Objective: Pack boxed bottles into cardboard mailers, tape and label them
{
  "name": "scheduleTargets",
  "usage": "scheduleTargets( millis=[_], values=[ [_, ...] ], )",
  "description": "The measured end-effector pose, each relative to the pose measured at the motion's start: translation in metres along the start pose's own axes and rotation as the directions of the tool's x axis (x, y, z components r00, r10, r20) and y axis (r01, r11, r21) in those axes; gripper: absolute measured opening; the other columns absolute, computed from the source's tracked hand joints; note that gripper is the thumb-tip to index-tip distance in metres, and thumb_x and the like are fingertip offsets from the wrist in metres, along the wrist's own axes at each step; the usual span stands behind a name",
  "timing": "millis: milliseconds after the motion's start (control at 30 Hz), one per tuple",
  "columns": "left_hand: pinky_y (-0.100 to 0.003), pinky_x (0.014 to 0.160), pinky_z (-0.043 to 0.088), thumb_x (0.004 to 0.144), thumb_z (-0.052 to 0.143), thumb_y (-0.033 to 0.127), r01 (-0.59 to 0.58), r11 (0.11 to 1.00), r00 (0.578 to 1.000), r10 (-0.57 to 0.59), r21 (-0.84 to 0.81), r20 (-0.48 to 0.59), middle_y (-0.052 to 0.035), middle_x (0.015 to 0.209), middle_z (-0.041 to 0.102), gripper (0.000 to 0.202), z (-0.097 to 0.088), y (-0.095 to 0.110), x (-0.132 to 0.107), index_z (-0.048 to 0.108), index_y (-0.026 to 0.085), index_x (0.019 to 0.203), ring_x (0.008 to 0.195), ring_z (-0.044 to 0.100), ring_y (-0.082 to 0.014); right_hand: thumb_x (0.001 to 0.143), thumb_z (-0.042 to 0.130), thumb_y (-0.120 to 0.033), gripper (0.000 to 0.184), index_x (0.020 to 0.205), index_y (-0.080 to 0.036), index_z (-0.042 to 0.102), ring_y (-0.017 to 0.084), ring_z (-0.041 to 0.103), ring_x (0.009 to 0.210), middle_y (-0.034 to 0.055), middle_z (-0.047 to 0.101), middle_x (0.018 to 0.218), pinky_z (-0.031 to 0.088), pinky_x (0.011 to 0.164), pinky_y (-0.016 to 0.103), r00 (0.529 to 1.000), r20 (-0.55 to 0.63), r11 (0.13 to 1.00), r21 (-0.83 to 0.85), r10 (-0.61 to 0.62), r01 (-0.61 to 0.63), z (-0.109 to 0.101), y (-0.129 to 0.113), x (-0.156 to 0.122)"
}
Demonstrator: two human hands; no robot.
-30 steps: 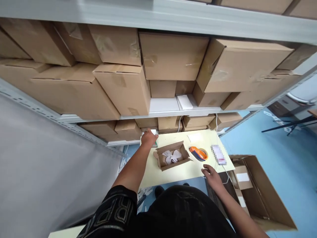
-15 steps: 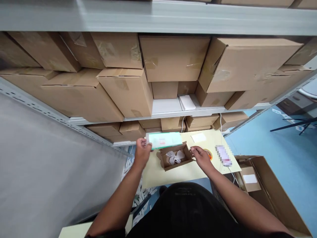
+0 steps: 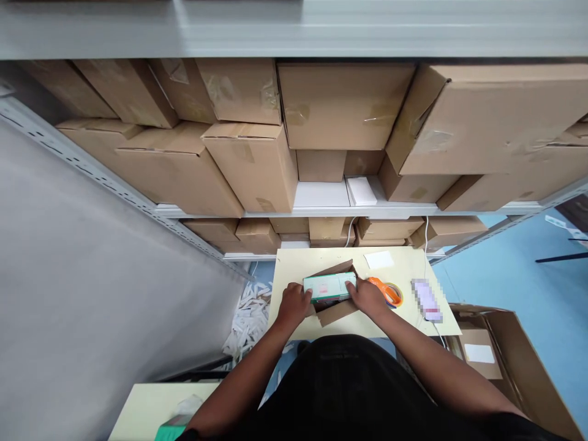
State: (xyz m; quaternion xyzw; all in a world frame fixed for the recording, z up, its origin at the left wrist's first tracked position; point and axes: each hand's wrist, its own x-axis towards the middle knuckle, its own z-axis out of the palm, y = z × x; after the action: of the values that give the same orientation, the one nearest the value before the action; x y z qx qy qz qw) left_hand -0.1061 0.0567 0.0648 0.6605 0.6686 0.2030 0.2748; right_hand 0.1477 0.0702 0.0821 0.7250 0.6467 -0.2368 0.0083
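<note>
A small open cardboard box (image 3: 337,310) lies on the pale yellow table (image 3: 321,260). A long green and white carton (image 3: 329,286) sits across the box's opening. My left hand (image 3: 293,304) grips the carton's left end with curled fingers. My right hand (image 3: 365,296) holds its right end the same way. Both hands press the carton down into the cardboard box.
An orange tape dispenser (image 3: 388,292) lies just right of my right hand, with a white card (image 3: 378,260) behind it and a cabled device (image 3: 427,299) further right. Shelves of cardboard boxes (image 3: 344,110) rise behind. A large open carton (image 3: 500,361) stands on the blue floor; paper scraps (image 3: 248,318) lie at left.
My left hand fetched the green carton from the table's far edge and brought it over the open box. My right hand came up from the near edge and took the carton's other end.
</note>
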Motion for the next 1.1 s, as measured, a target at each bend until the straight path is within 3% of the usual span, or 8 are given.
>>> scheduleTargets(
  millis=[100, 267, 433, 567, 733, 900, 1000, 1100],
  values=[
    [-0.04, 0.094, 0.047, 0.096, 0.049, 0.034, 0.032, 0.999, 0.999, -0.032, 0.002, -0.01, -0.0104, 0.099, 0.061, 0.022, 0.008, 0.0, -0.002, 0.059, 0.019, 0.083, 0.098, 0.061, -0.0248, 0.105, 0.034, -0.053, 0.055, 0.114, -0.01, 0.068, 0.031, 0.07, 0.099, 0.0214, 0.075, 0.105, 0.044, 0.081, 0.036, 1.0, 0.007, 0.999, -0.033, -0.005, 0.005, 0.003, 0.002, 0.0],
    [-0.038, 0.091, 0.05, 0.095, 0.054, 0.034, 0.077, 0.991, 0.997, -0.08, -0.111, -0.023, -0.0098, 0.104, 0.06, 0.017, 0.012, 0.009, -0.014, 0.062, 0.02, 0.092, 0.096, 0.062, -0.0237, 0.106, 0.036, -0.051, 0.05, 0.122, -0.014, 0.065, 0.031, 0.066, 0.109, 0.0191, 0.072, 0.117, 0.043, 0.089, 0.035, 0.986, -0.1, 0.991, 0.012, -0.131, 0.133, -0.006, 0.017, -0.005],
    [-0.038, 0.098, 0.048, 0.095, 0.055, 0.031, 0.077, 0.988, 0.997, -0.073, -0.131, 0.04, -0.0123, 0.11, 0.062, 0.017, 0.028, 0.014, -0.02, 0.063, 0.017, 0.099, 0.11, 0.059, -0.0255, 0.106, 0.04, -0.047, 0.042, 0.127, -0.018, 0.062, 0.027, 0.061, 0.117, 0.0147, 0.066, 0.129, 0.042, 0.096, 0.032, 0.98, -0.103, 0.98, 0.085, -0.17, 0.179, -0.013, 0.031, 0.004],
    [-0.039, 0.104, 0.044, 0.096, 0.054, 0.029, 0.095, 0.995, 0.994, -0.092, -0.035, 0.065, -0.0147, 0.113, 0.06, 0.016, 0.045, 0.011, -0.018, 0.063, 0.016, 0.096, 0.119, 0.056, -0.0274, 0.105, 0.042, -0.043, 0.04, 0.114, -0.013, 0.067, 0.026, 0.06, 0.115, 0.0174, 0.062, 0.127, 0.042, 0.096, 0.03, 0.989, -0.049, 0.988, 0.065, -0.14, 0.143, 0.003, 0.04, 0.019],
    [-0.038, 0.104, 0.046, 0.09, 0.057, 0.019, 0.074, 0.997, 0.996, -0.073, -0.018, 0.055, -0.0138, 0.118, 0.057, 0.009, 0.055, 0.008, -0.016, 0.063, 0.016, 0.096, 0.113, 0.06, -0.0253, 0.095, 0.055, -0.037, 0.025, 0.098, -0.015, 0.066, 0.022, 0.063, 0.098, 0.0145, 0.061, 0.12, 0.044, 0.083, 0.029, 0.998, 0.035, 0.988, 0.15, -0.049, 0.043, 0.021, 0.048, 0.037],
    [-0.042, 0.112, 0.043, 0.078, 0.068, 0.015, 0.081, 0.997, 0.993, -0.081, -0.008, -0.08, -0.0171, 0.134, 0.052, 0.051, 0.062, 0.002, -0.02, 0.056, 0.015, 0.128, 0.127, 0.055, -0.0302, 0.083, 0.062, -0.03, 0.03, 0.11, -0.018, 0.061, 0.018, 0.063, 0.086, 0.0095, 0.067, 0.111, 0.044, 0.068, 0.026, 0.992, 0.111, 0.907, 0.41, 0.058, -0.099, 0.026, 0.066, 0.051],
    [-0.045, 0.112, 0.043, 0.078, 0.071, 0.021, 0.206, 0.976, 0.973, -0.212, -0.073, -0.093, -0.0183, 0.138, 0.054, 0.063, 0.07, -0.009, -0.025, 0.05, 0.016, 0.137, 0.135, 0.051, -0.0325, 0.079, 0.064, -0.031, 0.039, 0.116, -0.018, 0.061, 0.017, 0.065, 0.081, 0.0074, 0.07, 0.105, 0.046, 0.063, 0.024, 0.959, 0.271, 0.841, 0.496, 0.087, -0.216, 0.029, 0.083, 0.056],
    [-0.039, 0.092, 0.056, 0.087, 0.065, 0.033, 0.452, 0.852, 0.892, -0.424, -0.264, 0.158, -0.0147, 0.124, 0.066, 0.054, 0.081, -0.015, -0.028, 0.049, 0.017, 0.137, 0.116, 0.066, -0.0277, 0.077, 0.068, -0.036, 0.033, 0.105, -0.018, 0.067, 0.017, 0.067, 0.074, 0.0061, 0.073, 0.094, 0.048, 0.06, 0.024, 0.931, 0.357, 0.851, 0.465, 0.072, -0.244, 0.032, 0.094, 0.059]
  ],
)
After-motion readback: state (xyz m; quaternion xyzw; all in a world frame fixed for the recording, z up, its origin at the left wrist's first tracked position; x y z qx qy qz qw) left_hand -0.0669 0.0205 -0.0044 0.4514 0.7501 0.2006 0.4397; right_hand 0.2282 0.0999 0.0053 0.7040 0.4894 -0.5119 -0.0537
